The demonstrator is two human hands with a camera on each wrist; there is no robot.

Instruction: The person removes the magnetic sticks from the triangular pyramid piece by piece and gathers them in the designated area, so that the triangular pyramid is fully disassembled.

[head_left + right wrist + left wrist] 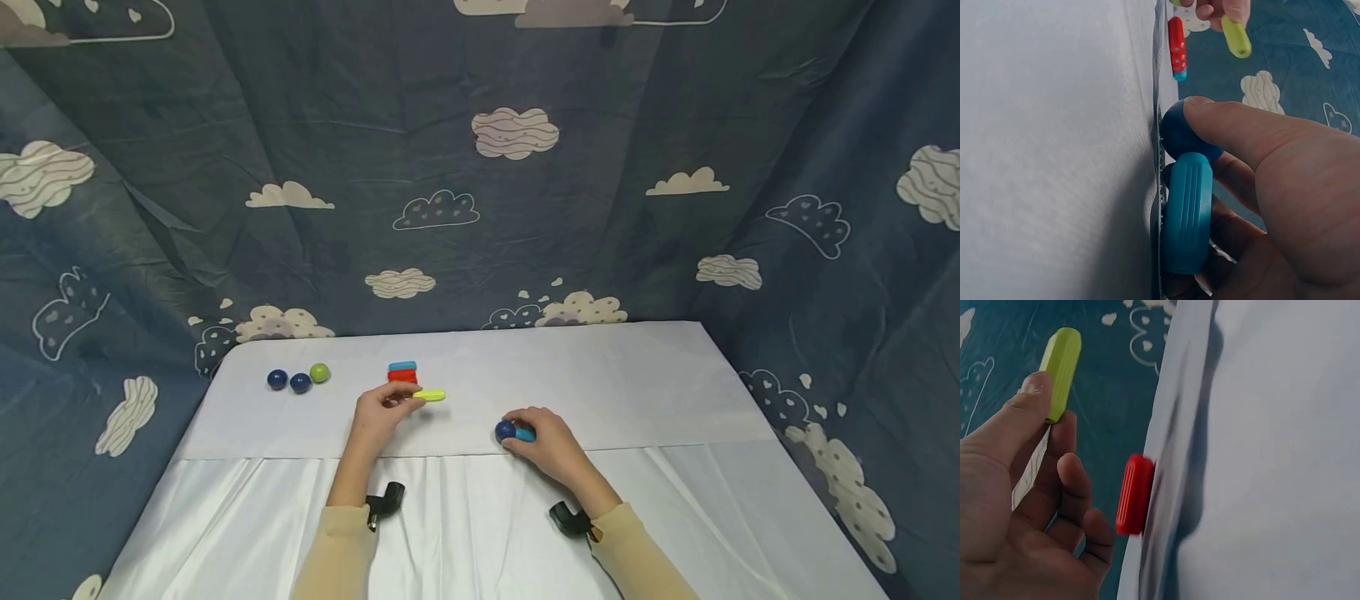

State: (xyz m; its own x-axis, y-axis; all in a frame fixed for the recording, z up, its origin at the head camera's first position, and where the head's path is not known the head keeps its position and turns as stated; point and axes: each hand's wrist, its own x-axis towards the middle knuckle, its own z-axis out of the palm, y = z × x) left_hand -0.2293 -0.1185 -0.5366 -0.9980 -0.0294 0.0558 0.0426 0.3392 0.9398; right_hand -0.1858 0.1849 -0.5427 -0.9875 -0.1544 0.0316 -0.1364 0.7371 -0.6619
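Observation:
My left hand (pixel 380 417) pinches a yellow-green ridged plastic rod (pixel 1061 375) between thumb and fingertips, held above the table. Just behind this hand lie a red rod (pixel 1134 495) and a light blue rod (pixel 402 366), side by side. Farther right, my right hand (pixel 550 443) grips a dark blue ball (pixel 1179 132) with its thumb over it, low at the table surface. A light blue ridged rod (pixel 1189 215) touches the ball and lies under the palm, in front of the curled fingers. Whether rod and ball are joined, I cannot tell.
Two dark blue balls (pixel 300 383) and a green ball (pixel 319 372) sit at the back left of the white-covered table (pixel 637 383). A dark cloud-patterned curtain (pixel 585 242) stands behind the table and along both sides. Each wrist wears a black camera mount (pixel 386 500).

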